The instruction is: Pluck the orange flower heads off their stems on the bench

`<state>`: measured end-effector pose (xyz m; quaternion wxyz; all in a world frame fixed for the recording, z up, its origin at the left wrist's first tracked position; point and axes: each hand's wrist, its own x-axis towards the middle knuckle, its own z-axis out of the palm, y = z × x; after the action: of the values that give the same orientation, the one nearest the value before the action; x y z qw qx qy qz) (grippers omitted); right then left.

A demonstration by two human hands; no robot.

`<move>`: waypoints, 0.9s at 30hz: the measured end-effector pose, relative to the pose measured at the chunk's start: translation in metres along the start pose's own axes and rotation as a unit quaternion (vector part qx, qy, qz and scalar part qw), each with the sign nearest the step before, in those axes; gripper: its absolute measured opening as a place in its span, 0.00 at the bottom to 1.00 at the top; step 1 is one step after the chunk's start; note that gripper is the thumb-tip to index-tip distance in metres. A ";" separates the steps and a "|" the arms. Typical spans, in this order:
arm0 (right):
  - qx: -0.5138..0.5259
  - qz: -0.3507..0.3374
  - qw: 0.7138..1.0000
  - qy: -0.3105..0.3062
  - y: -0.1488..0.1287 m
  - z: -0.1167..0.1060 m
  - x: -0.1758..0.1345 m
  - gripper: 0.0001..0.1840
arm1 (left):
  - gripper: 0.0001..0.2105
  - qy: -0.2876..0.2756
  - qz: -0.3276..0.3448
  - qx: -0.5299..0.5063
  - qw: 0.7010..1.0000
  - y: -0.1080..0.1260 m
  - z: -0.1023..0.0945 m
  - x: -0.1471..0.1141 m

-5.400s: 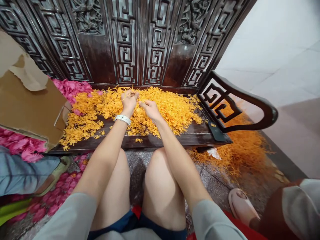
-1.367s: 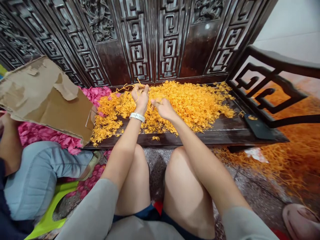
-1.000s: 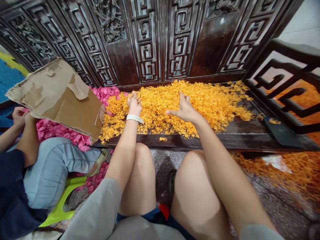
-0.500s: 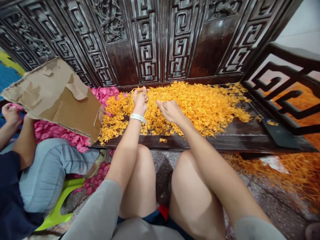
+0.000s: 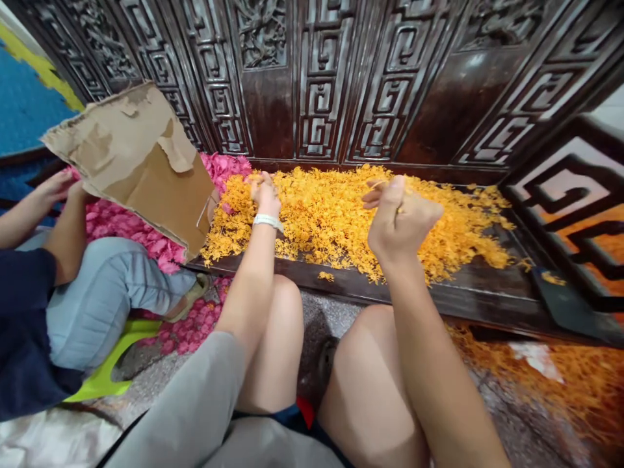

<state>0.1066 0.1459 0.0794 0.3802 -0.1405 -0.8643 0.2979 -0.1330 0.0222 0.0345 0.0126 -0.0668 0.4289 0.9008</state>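
Orange artificial flower pieces [image 5: 336, 224], thin-petalled and loose, lie in a long pile on the dark wooden bench [image 5: 468, 286]. My left hand [image 5: 266, 196], with a pale band at the wrist, is over the left part of the pile. Its fingers are curled around a small orange flower piece, partly lost against the pile. Higher and nearer to me is my right hand [image 5: 404, 214], its thumb up and its fingers curled in. A thin orange strand shows by its fingertips, but what it grips is unclear.
Left of the pile, a torn cardboard box [image 5: 146, 175] leans over pink petals [image 5: 129, 234]. A co-worker in jeans [image 5: 107, 292] sits there, hands [image 5: 61, 185] behind the box. A carved wooden backrest [image 5: 322, 78] rises behind; a dark flat object [image 5: 575, 305] lies at right.
My right hand has moved right and up towards me, away from my left hand. My left hand has shifted slightly left. The view has turned a little.
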 end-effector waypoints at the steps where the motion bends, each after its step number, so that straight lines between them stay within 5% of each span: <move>1: -0.006 0.031 0.999 -0.010 0.012 -0.001 0.004 0.38 | 0.11 0.017 -0.024 -0.037 0.999 0.004 -0.008 0.003; 5: -0.055 0.145 0.985 -0.081 0.067 0.015 0.019 0.73 | 0.11 0.011 -0.119 -0.114 0.986 0.008 -0.005 -0.007; 8: -0.015 0.157 0.980 -0.121 0.082 0.034 0.023 0.80 | 0.11 -0.019 -0.174 -0.115 0.978 0.001 0.018 -0.025; 12: 0.146 0.148 0.958 -0.197 0.062 0.056 0.021 0.74 | 0.13 -0.055 -0.227 -0.140 0.962 -0.008 0.037 -0.050; 17: 0.321 0.146 0.911 -0.212 0.040 0.076 0.019 0.44 | 0.13 -0.143 -0.236 -0.084 0.957 -0.021 0.048 -0.074; 22: 0.274 0.205 0.927 -0.155 0.049 0.080 0.019 0.39 | 0.06 -0.205 -0.174 0.081 0.960 -0.035 0.050 -0.086; 27: 0.240 0.193 0.939 -0.152 0.056 0.077 0.022 0.38 | 0.10 -0.186 -0.134 0.115 0.967 -0.038 0.049 -0.084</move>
<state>0.0360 0.1683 0.0164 0.2020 -0.1625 -0.7708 0.5820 -0.0525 0.0869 0.0469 0.2206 0.0467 0.5066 0.8322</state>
